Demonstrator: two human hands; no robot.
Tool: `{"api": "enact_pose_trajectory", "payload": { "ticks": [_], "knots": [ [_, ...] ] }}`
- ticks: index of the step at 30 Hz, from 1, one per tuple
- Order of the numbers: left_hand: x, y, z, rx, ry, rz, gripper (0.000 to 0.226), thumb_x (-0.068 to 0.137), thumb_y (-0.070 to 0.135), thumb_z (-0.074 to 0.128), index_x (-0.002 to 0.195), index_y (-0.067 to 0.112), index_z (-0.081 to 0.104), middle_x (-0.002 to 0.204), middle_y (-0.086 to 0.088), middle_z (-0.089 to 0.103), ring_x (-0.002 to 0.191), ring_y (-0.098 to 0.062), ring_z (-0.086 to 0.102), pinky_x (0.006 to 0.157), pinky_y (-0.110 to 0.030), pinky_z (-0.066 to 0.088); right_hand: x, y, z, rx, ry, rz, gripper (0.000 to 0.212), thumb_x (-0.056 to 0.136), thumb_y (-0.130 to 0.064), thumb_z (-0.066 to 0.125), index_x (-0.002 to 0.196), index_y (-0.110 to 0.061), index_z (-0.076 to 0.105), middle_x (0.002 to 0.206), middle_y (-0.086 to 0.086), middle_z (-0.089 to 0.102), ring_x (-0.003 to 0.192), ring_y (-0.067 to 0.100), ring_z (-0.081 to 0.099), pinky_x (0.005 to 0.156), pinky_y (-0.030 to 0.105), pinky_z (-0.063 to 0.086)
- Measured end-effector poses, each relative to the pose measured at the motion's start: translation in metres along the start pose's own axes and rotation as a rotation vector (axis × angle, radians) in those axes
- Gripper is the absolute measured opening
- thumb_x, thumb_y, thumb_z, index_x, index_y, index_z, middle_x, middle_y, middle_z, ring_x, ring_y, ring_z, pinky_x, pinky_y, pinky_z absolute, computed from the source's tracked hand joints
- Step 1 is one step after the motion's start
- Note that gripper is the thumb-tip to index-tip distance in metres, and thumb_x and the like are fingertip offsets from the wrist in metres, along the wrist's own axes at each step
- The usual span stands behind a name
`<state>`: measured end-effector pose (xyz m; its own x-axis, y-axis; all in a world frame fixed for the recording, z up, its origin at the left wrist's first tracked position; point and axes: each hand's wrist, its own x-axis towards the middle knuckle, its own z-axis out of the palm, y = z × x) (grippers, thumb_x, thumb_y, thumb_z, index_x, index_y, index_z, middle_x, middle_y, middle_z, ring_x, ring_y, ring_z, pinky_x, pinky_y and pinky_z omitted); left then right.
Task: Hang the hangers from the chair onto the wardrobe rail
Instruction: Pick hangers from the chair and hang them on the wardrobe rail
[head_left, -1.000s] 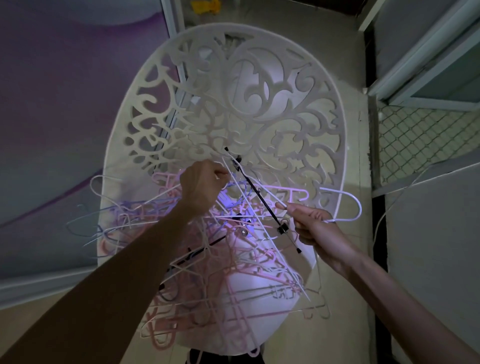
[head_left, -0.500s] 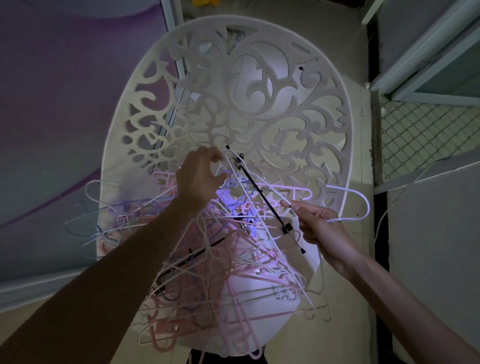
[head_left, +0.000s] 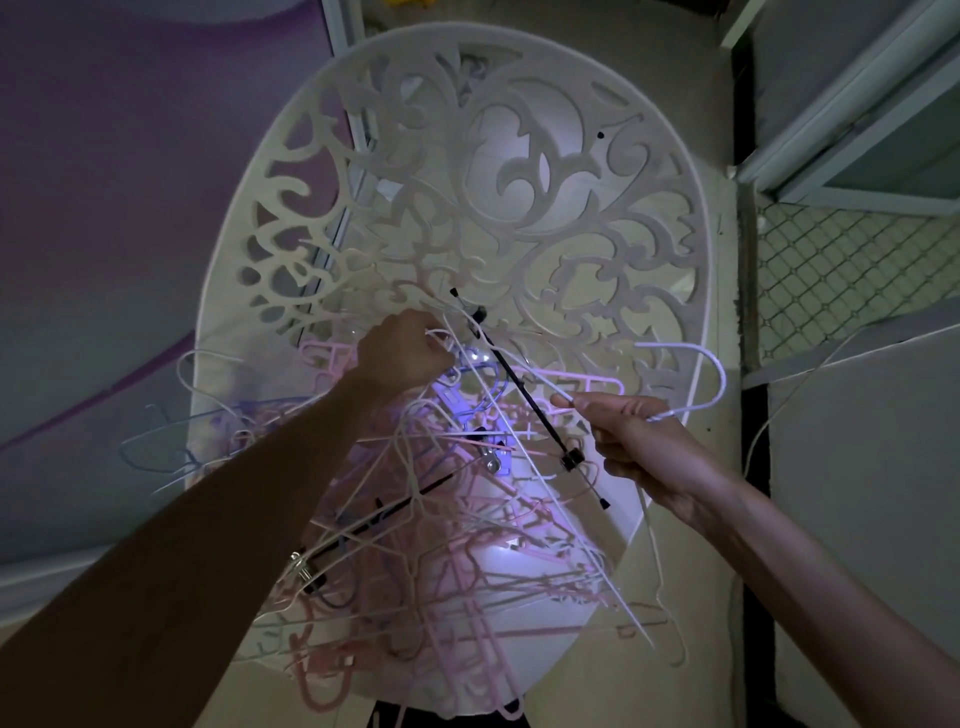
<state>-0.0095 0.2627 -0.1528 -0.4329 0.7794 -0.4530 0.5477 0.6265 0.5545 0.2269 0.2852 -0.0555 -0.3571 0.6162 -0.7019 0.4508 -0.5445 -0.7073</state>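
Nearest you, the tangled pile of hangers (head_left: 457, 561) lies heaped on the seat of the white chair (head_left: 519, 218), pink, white and blue ones interlocked, with their hooks and shoulders threaded through one another. Two black clip hangers run through the heap; the upper black clip hanger (head_left: 524, 395) lies diagonally across the top.

Your right hand (head_left: 644, 441) has its grip clamped on a white wire hanger (head_left: 696, 374), fingers pinched round the neck just below the hook, which curves out past the chair's right edge. Your left hand (head_left: 405, 358) is curled into the pile further back, its grip closed on thin white wire near the top of the heap; exactly which hanger it holds you cannot tell.

These hangers look light and thin, springy rather than stiff, and likely to snag: pull one and its neighbours will probably come along. Take each by the neck, close under the hook, and hold the pile down with the other hand while you work it free.

Beyond the pile rises the chair's pierced scrollwork back, with the tiled floor (head_left: 675, 52) behind it. The wardrobe rail is not in view.
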Motion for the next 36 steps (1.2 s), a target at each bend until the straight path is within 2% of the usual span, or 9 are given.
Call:
{"api": "enact_pose_trajectory", "payload": {
  "ticks": [6,12,19,23,26,28,30,34,36],
  "knots": [
    [0.006,0.006,0.005,-0.021,0.059,-0.02,0.013,0.068,0.026,0.066,0.08,0.021,0.066,0.093,-0.007,0.071,0.095,-0.029,0.065,0.072,-0.025,0.042,0.0,-0.006,0.003,-0.012,0.036,-0.01,0.026,0.098,-0.011,0.044,0.11,-0.003,0.066,0.038,-0.014,0.024,0.033,0.001,0.017,0.034,0.011,0.017],
    [0.013,0.002,0.004,-0.004,0.075,0.031,0.028,0.072,0.016,0.062,0.099,0.022,0.064,0.107,-0.011,0.067,0.104,-0.034,0.061,0.087,-0.035,0.049,0.004,-0.004,0.003,-0.077,0.058,-0.029,0.027,0.098,-0.011,0.044,0.111,-0.002,0.066,0.037,-0.015,0.026,0.032,0.001,0.02,0.034,0.011,0.019],
    [0.026,-0.008,-0.001,-0.024,0.051,0.037,0.025,0.079,0.014,0.059,0.103,0.021,0.059,0.112,-0.011,0.064,0.104,-0.033,0.059,0.084,-0.033,0.045,0.0,-0.009,-0.005,-0.025,0.015,-0.069,0.025,0.097,-0.014,0.046,0.109,-0.011,0.068,0.04,-0.014,0.024,0.034,0.0,0.019,0.035,0.01,0.017],
    [0.031,-0.011,-0.001,-0.084,-0.018,0.074,0.022,0.082,0.012,0.062,0.104,0.015,0.061,0.099,-0.007,0.064,0.1,-0.026,0.061,0.074,-0.024,0.036,-0.004,-0.008,-0.008,0.086,-0.048,-0.083,0.025,0.096,-0.015,0.046,0.106,-0.012,0.069,0.048,-0.012,0.016,0.037,0.001,0.014,0.034,0.01,0.018],
    [0.026,-0.015,-0.004,-0.136,-0.051,0.109,0.035,0.082,0.022,0.067,0.114,0.009,0.059,0.111,-0.012,0.065,0.106,-0.028,0.061,0.086,-0.028,0.043,-0.003,-0.011,-0.007,0.213,-0.063,-0.113,0.026,0.096,-0.013,0.044,0.103,-0.012,0.069,0.05,-0.012,0.015,0.038,0.001,0.013,0.035,0.011,0.016],
    [0.017,-0.019,-0.008,-0.141,0.017,0.103,0.059,0.073,0.036,0.066,0.124,0.008,0.054,0.122,-0.013,0.061,0.112,-0.028,0.059,0.096,-0.034,0.044,-0.005,-0.015,-0.006,0.246,-0.06,-0.138,0.026,0.097,-0.014,0.044,0.104,-0.014,0.069,0.049,-0.013,0.016,0.038,0.001,0.013,0.036,0.013,0.013],
    [0.005,-0.019,-0.013,-0.159,0.124,0.059,0.064,0.072,0.039,0.064,0.127,0.008,0.051,0.125,-0.014,0.059,0.115,-0.03,0.056,0.099,-0.038,0.044,-0.007,-0.017,-0.004,0.228,-0.042,-0.176,0.026,0.097,-0.015,0.043,0.107,-0.015,0.068,0.049,-0.014,0.016,0.038,0.001,0.013,0.038,0.014,0.012],
    [-0.043,-0.005,-0.025,-0.342,0.313,-0.026,0.04,0.088,0.017,0.06,0.126,0.007,0.052,0.128,-0.009,0.057,0.117,-0.026,0.054,0.097,-0.032,0.041,-0.021,-0.016,-0.001,0.266,-0.01,-0.252,0.025,0.097,-0.018,0.044,0.107,-0.017,0.067,0.048,-0.015,0.016,0.039,0.0,0.013,0.04,0.016,0.01],
    [-0.08,0.003,-0.025,-0.452,0.329,0.005,0.027,0.091,0.019,0.055,0.118,0.014,0.057,0.117,-0.008,0.061,0.101,-0.024,0.059,0.09,-0.034,0.045,-0.027,-0.013,-0.002,0.3,0.007,-0.272,0.025,0.098,-0.017,0.043,0.108,-0.017,0.066,0.049,-0.015,0.014,0.038,-0.001,0.015,0.038,0.013,0.012]
  ]
}}
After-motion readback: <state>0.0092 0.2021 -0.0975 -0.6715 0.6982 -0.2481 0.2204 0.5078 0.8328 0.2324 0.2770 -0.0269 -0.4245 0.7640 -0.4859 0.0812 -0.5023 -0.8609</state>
